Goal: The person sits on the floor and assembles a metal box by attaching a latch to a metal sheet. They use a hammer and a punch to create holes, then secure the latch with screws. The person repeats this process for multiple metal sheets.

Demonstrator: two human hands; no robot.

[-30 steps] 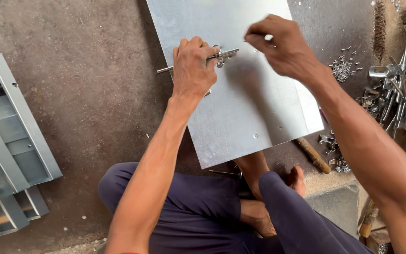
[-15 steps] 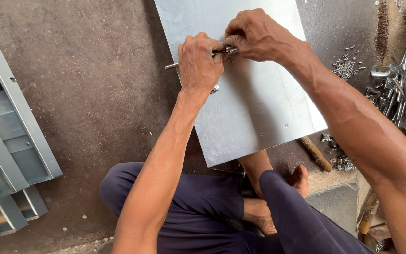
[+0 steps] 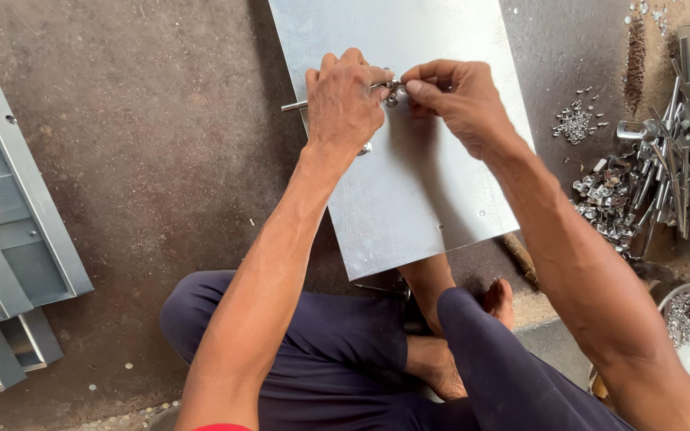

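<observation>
Left hand (image 3: 343,104) closes its grip on a thin metal tool (image 3: 294,105) above a steel sheet (image 3: 417,199) lying on the floor; right hand (image 3: 457,100) pinches a small fastener (image 3: 393,97) at its tip. Loose hardware (image 3: 608,199) lies right, grey frames (image 3: 9,231) left.

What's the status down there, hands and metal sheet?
Left hand shut on slim metal tool. Right hand pinching small fastener at its tip. Metal sheet flat on floor. Nothing in the way.
</observation>
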